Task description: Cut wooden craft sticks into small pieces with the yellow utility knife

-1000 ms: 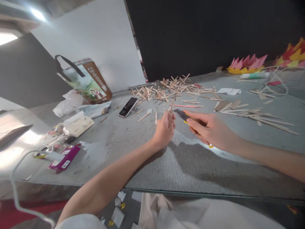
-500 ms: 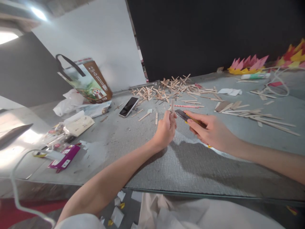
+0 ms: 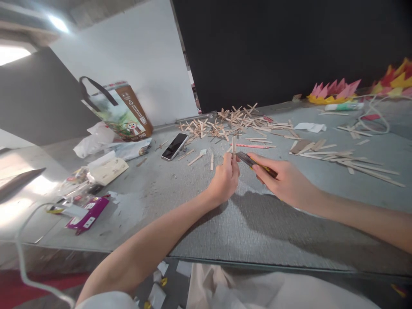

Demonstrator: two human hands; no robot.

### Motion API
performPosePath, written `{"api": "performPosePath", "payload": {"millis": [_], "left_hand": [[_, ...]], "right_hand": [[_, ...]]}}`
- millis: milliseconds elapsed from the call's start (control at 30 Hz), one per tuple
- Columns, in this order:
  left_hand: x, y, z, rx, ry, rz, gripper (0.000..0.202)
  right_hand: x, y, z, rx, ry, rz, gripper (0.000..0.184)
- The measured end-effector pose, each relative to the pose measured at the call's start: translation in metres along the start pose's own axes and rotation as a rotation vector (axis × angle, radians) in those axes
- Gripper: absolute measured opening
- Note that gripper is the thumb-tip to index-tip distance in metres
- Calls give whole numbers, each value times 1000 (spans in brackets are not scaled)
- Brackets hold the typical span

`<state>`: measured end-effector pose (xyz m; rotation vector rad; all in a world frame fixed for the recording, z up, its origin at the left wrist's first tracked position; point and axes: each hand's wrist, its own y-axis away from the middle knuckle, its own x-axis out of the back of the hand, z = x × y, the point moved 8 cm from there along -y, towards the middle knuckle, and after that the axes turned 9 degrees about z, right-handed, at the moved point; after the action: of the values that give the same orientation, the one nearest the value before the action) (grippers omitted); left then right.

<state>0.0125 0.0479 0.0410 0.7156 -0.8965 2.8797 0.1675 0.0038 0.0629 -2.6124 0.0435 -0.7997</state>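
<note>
My left hand (image 3: 225,180) is closed around a short wooden stick (image 3: 234,145) that pokes up above its fingers. My right hand (image 3: 285,182) grips a dark utility knife with a yellow body (image 3: 255,164), its tip pointing left, close to the stick. Both hands hover just above the grey table (image 3: 225,223), near its middle. Behind them lies a pile of small wooden stick crosses (image 3: 225,122).
A phone (image 3: 174,146) lies left of the hands. A paper bag (image 3: 120,111), plastic wrappers and a purple box (image 3: 86,216) sit at the left. Long wooden sticks (image 3: 347,156) are scattered at the right, pink and yellow paper flowers (image 3: 334,91) at the back.
Both hands have shifted slightly lower in view with the head's tilt. The knife tip has come closer to the stick, which now stands a bit higher out of my left fingers.
</note>
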Motion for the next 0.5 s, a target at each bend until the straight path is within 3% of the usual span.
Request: {"api": "performPosePath", "payload": {"millis": [167,333,500], "left_hand": [[-9,1,-15,-13,30,-23,11],[-14,3,-19,-45,-123,-21,17],[-14,3,-17,-60,-205,-3,18]], "right_hand": [[-7,2,4,-56,-61,-41,61],[-16,5,6,-127,-140,-91,63],[-15,4,2,-37,-31,-42,62]]}}
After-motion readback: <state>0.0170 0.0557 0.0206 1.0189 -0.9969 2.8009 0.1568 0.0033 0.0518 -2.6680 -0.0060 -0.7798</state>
